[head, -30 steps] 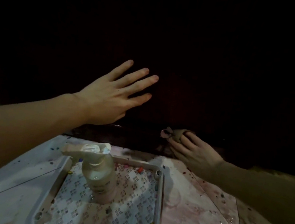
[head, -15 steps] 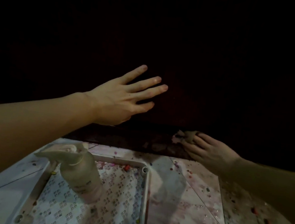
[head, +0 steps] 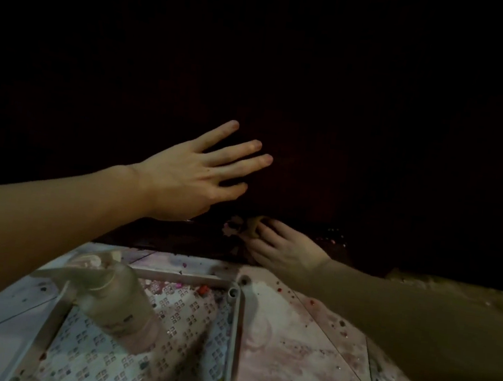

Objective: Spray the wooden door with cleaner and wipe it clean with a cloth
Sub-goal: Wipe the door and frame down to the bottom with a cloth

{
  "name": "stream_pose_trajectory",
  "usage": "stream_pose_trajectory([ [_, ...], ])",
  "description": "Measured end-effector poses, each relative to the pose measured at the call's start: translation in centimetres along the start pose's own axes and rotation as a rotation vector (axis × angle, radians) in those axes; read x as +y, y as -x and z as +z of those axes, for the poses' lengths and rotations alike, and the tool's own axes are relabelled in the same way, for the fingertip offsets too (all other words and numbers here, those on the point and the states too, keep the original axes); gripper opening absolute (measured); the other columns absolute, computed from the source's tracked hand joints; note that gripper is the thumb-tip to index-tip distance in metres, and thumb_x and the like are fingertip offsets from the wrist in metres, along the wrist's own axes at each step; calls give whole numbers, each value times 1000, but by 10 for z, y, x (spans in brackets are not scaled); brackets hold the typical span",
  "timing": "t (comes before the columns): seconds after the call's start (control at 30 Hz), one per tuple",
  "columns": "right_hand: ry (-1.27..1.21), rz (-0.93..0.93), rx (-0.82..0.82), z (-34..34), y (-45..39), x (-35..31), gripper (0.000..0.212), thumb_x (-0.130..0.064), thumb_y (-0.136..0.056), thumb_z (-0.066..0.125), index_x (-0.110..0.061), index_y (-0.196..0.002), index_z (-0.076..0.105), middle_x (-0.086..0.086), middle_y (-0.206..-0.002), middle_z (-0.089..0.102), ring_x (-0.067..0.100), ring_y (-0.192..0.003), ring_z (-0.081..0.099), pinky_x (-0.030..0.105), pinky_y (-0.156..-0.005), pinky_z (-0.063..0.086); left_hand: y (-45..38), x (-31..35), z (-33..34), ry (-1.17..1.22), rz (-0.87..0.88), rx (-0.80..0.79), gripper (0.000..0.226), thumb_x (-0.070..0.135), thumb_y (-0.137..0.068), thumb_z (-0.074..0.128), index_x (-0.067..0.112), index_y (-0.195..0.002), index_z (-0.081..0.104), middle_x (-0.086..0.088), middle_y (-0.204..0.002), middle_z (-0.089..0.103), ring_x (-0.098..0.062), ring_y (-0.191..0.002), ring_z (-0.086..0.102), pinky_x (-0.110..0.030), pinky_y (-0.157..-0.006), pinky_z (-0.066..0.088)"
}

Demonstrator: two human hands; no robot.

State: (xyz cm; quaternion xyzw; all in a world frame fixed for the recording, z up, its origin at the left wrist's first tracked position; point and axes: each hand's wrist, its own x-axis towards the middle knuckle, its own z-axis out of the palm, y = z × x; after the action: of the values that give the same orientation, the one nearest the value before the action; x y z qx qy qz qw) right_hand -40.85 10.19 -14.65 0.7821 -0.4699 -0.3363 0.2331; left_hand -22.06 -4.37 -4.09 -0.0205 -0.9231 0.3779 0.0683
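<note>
Because the person is working low at the bottom of the very dark wooden door (head: pixel 332 111), the left hand (head: pixel 188 179) is stretched forward with its fingers straight and spread apart, holding nothing. It seems to lie flat on the door, probably to steady the body or to keep the door from swinging under the rubbing, but the darkness does not let me confirm the contact.

Below this arm, the pale translucent plastic spray bottle with a white trigger head (head: pixel 110 296) stands free of both hands on the floor, on a patterned square drain grate in a light frame (head: pixel 232 321). I judge it was put there to be near for another spray while both hands are busy.

More to the right, the right hand (head: pixel 287 248) has its fingers curled around a small crumpled pale cloth (head: pixel 245 226) and pushes it against the lowest part of the door, just above the floor. The cloth is bunched, I think, so that it gives more pressure on a small dirty strip.

The pinkish marbled floor tiles (head: pixel 303 355) at the right look wet and carry small coloured specks, so spraying appears done here and wiping is the step in hand.
</note>
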Motion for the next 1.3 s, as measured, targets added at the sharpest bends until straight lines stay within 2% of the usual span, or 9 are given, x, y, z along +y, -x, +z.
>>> stream_pose_trajectory([
  [0.13, 102, -10, -147, 44, 58, 15, 70, -26, -100, 38, -12, -155, -5, 11, -161, -16, 37, -148, -7, 53, -115, -8, -10, 6, 0, -22, 34, -38, 57, 33, -78, 67, 18, -132, 58, -17, -157, 4, -33, -147, -3, -60, -117, -2],
  [0.3, 77, 22, -251, 68, 94, 28, 65, -25, -102, 33, -7, -154, -2, 16, -160, -20, 40, -147, -9, 53, -108, -17, -28, 13, -1, -47, 48, -98, 50, 34, -90, 47, 23, -139, 49, -15, -156, -12, -33, -145, -15, -60, -115, -12],
  [0.5, -25, 46, -36, 33, 53, 9, 63, -28, -101, 33, -9, -154, 5, 15, -162, -10, 38, -147, 1, 53, -120, 4, -40, 17, -5, -37, 60, -118, 50, 34, -89, 49, 23, -138, 50, -15, -156, -12, -33, -145, -16, -60, -115, -10],
  [0.8, 34, 43, -34, 56, 92, 28, 58, -15, -93, 28, -4, -150, 29, 16, -153, 25, 41, -141, 23, 47, -115, 27, -44, 20, -15, -29, 49, -163, 50, 35, -90, 47, 24, -139, 49, -14, -156, -11, -33, -145, -15, -60, -114, -13],
  [0.9, -93, 74, -31, 57, 106, 32, 40, -20, -81, 59, -8, -119, 65, 12, -124, 57, 36, -113, 54, 42, -94, 48, -44, 22, -16, -37, 45, -198, 52, 35, -92, 42, 24, -143, 43, -14, -155, -18, -32, -143, -23, -60, -113, -16],
  [1.0, -144, 91, 84, 59, 115, 31, 25, -18, -75, 57, -9, -91, 73, 11, -98, 65, 32, -88, 62, 40, -73, 56, -44, 23, -19, -35, 31, -249, 53, 34, -95, 38, 24, -147, 35, -13, -154, -25, -32, -139, -31, -60, -112, -19],
  [1.1, -151, 85, 260, 55, 105, 22, 34, -12, -84, 38, -9, -93, 70, 10, -99, 63, 33, -92, 62, 41, -78, 56, -44, 23, -21, -33, 34, -303, 54, 34, -97, 34, 24, -150, 29, -12, -151, -31, -31, -137, -36, -59, -110, -23],
  [1.2, -113, 79, 351, 48, 77, 18, 25, -11, -82, 52, -10, -101, 68, 10, -109, 61, 35, -105, 58, 43, -92, 50, -45, 25, -22, -36, 28, -317, 55, 34, -97, 34, 24, -150, 28, -12, -150, -33, -31, -135, -38, -58, -109, -25],
  [1.3, -102, 66, 263, 44, 64, 26, 35, -18, -78, 66, -12, -112, 67, 9, -121, 59, 35, -117, 53, 44, -101, 44, -46, 27, -21, -43, 17, -303, 55, 36, -96, 37, 24, -149, 30, -13, -151, -31, -31, -136, -36, -59, -110, -23],
])
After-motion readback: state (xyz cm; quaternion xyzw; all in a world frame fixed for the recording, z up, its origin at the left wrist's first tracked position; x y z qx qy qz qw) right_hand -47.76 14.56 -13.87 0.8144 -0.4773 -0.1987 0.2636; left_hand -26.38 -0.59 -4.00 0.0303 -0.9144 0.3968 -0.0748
